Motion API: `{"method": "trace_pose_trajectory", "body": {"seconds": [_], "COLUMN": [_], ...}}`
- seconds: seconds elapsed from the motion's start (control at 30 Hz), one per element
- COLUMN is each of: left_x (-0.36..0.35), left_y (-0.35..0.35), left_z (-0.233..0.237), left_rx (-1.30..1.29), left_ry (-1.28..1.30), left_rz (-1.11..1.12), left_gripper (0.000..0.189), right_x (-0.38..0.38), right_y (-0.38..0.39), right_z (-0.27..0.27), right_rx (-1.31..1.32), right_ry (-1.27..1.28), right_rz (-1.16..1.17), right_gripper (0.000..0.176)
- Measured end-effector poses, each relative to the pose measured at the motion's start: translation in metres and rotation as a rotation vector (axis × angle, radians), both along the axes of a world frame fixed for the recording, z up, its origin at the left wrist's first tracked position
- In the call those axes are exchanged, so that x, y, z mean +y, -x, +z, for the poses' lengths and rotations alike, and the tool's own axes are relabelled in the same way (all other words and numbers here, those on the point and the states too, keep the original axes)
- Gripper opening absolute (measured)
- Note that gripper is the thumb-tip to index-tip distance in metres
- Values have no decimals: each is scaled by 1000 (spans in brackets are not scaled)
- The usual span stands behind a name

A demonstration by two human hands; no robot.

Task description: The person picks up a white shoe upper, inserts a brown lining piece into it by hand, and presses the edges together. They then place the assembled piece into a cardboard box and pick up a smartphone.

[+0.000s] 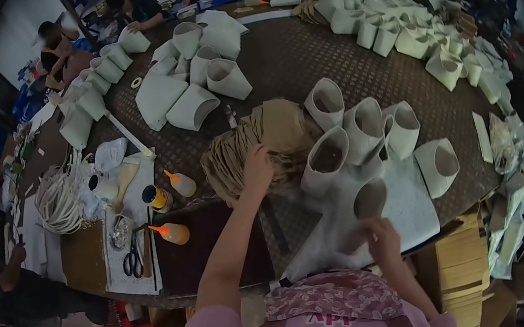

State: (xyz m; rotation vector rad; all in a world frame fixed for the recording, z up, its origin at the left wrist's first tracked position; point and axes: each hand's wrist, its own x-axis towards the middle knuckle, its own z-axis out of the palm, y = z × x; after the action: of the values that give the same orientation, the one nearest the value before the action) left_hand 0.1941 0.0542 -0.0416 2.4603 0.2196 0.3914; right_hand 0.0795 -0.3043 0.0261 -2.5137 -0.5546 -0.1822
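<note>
My left hand (pixel 259 169) reaches over a fanned pile of brown flat pieces (pixel 227 159), its fingers drawn together on one of them. Beside that pile lies a rounded brown stack (pixel 280 125). My right hand (pixel 382 240) is near the table's front edge, its fingers smeared by motion. Right by its fingertips is a blurred white tube-like piece (pixel 341 212) with an oval opening; whether the fingers grip it cannot be made out. Several similar white hollow pieces (pixel 323 165) stand close together just beyond, and another (pixel 438 167) stands to their right.
At left are glue bottles with orange tips (pixel 173 233), a dark yellow-labelled jar (pixel 157 199), black scissors (pixel 132 263) and a coil of white cord (pixel 59 199). More white pieces (pixel 163 97) stand farther back. Co-workers (pixel 137 14) sit around the table; cardboard (pixel 461 261) is stacked at lower right.
</note>
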Motion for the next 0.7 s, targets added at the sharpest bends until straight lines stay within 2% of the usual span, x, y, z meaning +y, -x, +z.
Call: {"method": "trace_pose_trajectory", "body": {"seconds": [0.1, 0.17, 0.2, 0.27, 0.3, 0.33, 0.37, 0.47, 0.53, 0.57, 0.63, 0.67, 0.7], "left_x": [-16, -31, -37, -30, -31, -27, -31, -13, 4, 11, 19, 22, 21], "left_y": [-70, -88, -89, -99, -101, -125, -110, -71, -30, -9, 42, 55, 81], "left_z": [-33, -29, -23, -53, -62, -129, -104, -39, -1, -3, -4, -66, -58], "left_rx": [-22, 41, 96, 197, 189, 27, -71, -64, -46, -88, -120, -479, -367], "left_ry": [21, -26, -78, -293, -275, -270, -134, 416, 747, 770, 1080, 1009, 1197], "left_rz": [-121, -78, -6, -35, -30, 61, 100, 340, 456, 512, 596, 512, 503], "left_gripper": [30, 35, 36, 33, 26, 22, 21, 24, 28, 29, 26, 33, 34], "right_x": [40, 53, 49, 52, 54, 54, 50, 23, 24, 28, 37, 37, 36], "right_y": [6, 10, 6, -5, -3, -2, -5, -31, -36, -36, -32, -29, -25], "right_z": [-36, -60, -62, -57, -46, -43, -57, -106, -116, -107, -77, -64, -59], "right_rx": [9, 88, 46, -45, 6, 60, 152, 342, 388, 386, 384, 383, 375], "right_ry": [-38, 156, 154, 125, 150, 174, 170, 262, 313, 316, 328, 337, 344], "right_rz": [294, 364, 436, 635, 596, 564, 580, 735, 805, 815, 821, 820, 815], "right_gripper": [28, 37, 39, 44, 41, 39, 37, 35, 36, 37, 41, 43, 44]}}
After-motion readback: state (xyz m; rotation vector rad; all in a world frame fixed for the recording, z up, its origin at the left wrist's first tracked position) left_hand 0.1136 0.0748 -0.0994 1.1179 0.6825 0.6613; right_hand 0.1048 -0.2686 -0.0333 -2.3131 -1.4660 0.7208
